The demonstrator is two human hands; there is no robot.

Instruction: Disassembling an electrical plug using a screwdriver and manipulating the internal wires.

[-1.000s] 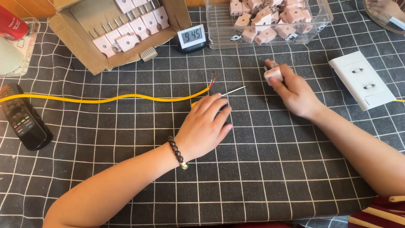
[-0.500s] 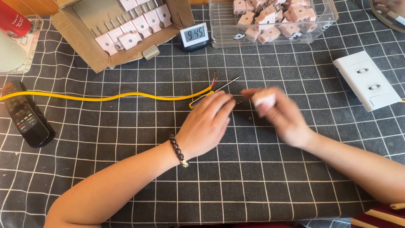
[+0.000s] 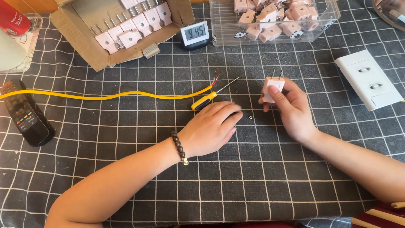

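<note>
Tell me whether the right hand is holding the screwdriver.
No: the right hand holds a pale plug, while the screwdriver lies on the mat by the left hand.

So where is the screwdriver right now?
In the head view the screwdriver lies on the checked mat near the middle, its yellow handle just above the left hand, beside the stripped end of the yellow cable.

- My left hand (image 3: 211,128) covers the lower end of the screwdriver (image 3: 211,96), so I can't see whether I'm gripping it.
- My right hand (image 3: 291,109) hides most of the pink plug (image 3: 273,84).
- The tiny dark thing (image 3: 251,117) between my hands is too small to identify.
- The yellow cable (image 3: 105,96) runs off the left edge.
</note>
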